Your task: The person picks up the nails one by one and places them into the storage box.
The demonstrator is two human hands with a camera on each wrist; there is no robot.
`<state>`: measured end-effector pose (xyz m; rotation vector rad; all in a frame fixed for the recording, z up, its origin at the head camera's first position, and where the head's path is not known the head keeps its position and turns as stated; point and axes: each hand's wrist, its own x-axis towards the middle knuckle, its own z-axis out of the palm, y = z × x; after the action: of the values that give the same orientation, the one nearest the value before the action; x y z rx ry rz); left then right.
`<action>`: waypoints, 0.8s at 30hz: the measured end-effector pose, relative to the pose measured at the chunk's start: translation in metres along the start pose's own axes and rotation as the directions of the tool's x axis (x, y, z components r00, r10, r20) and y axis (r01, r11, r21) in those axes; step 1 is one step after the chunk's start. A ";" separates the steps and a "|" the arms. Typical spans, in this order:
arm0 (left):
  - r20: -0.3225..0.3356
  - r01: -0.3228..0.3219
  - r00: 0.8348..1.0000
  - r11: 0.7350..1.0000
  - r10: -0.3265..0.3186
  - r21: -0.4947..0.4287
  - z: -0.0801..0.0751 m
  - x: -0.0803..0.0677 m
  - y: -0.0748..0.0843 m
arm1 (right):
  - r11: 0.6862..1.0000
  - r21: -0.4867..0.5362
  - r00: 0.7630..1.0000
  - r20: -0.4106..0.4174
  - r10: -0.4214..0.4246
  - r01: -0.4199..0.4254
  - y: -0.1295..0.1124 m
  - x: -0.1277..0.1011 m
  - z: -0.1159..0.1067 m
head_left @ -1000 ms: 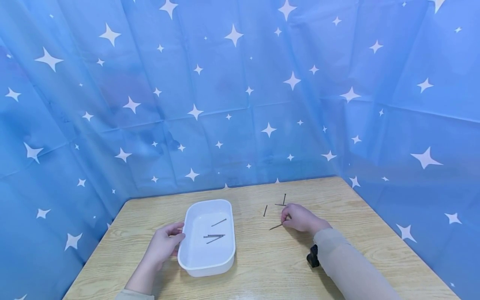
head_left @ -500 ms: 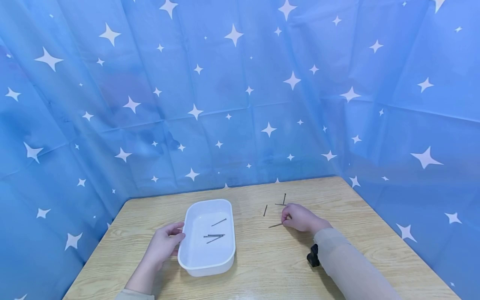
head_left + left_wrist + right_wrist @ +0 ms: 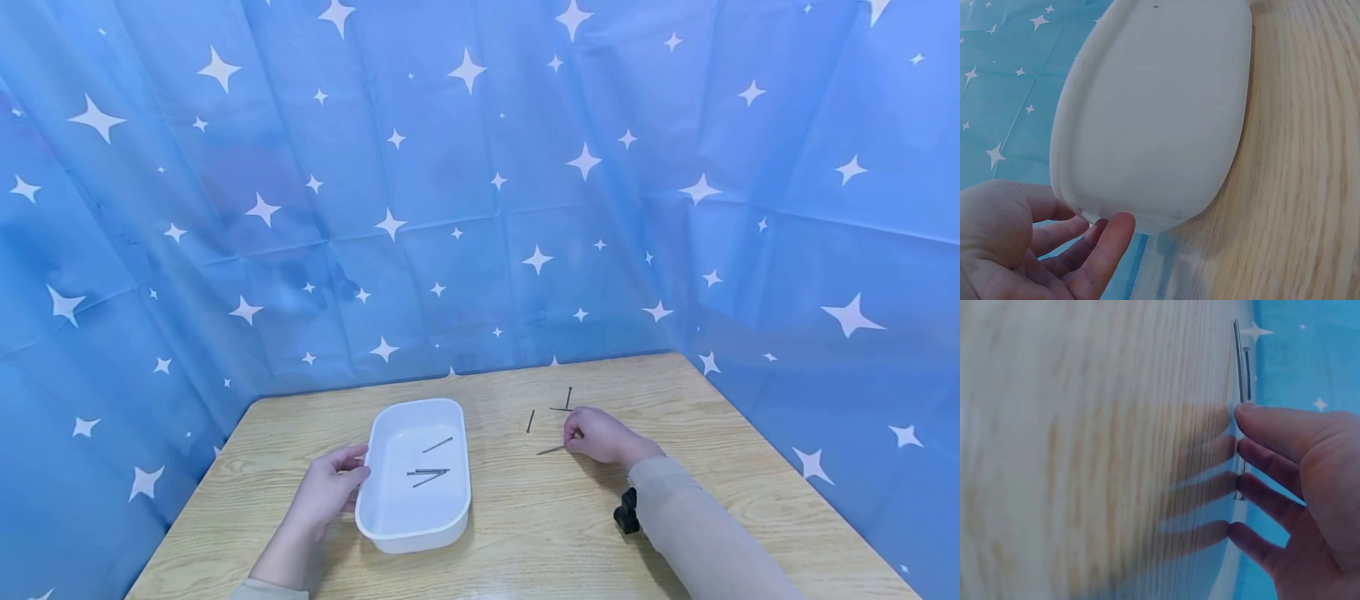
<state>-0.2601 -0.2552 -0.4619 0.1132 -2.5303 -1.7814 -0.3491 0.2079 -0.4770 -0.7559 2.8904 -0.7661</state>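
Observation:
My left hand (image 3: 328, 487) rests at the left wall of a white plastic tray (image 3: 412, 543), its thumb and fingertips touching the outside below the rim. In the left wrist view the thumb (image 3: 1112, 250) lies against the tray's wall. Several dark nails (image 3: 429, 472) lie inside the tray. On the right, my right hand (image 3: 600, 435) pinches a nail (image 3: 550, 451) low at the tabletop, with its far end sticking out to the left. The right wrist view shows the thumb on this nail (image 3: 1239, 362) and the other fingertips down on the wood.
Three loose nails lie just beyond the right hand: one alone (image 3: 531, 421), one pointing away (image 3: 568, 397), and one crosswise (image 3: 559, 409). The wooden table (image 3: 517, 533) ends at a blue star-patterned curtain (image 3: 480, 208) behind and at both sides.
The nail at my right fingertips has turned slightly, its free end shifting a little away from me. Left hand and tray have stayed put.

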 end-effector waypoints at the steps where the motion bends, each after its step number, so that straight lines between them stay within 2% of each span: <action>1: 0.000 0.000 1.000 1.000 0.000 -0.002 0.000 0.000 0.000 | 1.000 -0.001 1.000 0.001 0.001 -0.001 0.000 0.000 0.000; 13: 0.000 0.001 1.000 1.000 -0.001 -0.018 0.000 -0.001 0.001 | 1.000 0.027 1.000 -0.001 -0.008 0.008 -0.002 0.001 -0.005; 20: 0.000 -0.006 1.000 1.000 0.006 -0.010 0.000 -0.001 0.002 | 0.999 0.002 0.999 -0.028 -0.035 0.035 -0.006 0.003 -0.014; 24: -0.002 -0.003 1.000 1.000 0.003 -0.001 0.000 -0.002 0.002 | 1.000 0.022 0.999 -0.039 -0.013 0.014 -0.009 0.004 -0.019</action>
<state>-0.2584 -0.2547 -0.4599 0.1113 -2.5277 -1.7804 -0.3521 0.2078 -0.4555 -0.7674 2.9094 -0.8217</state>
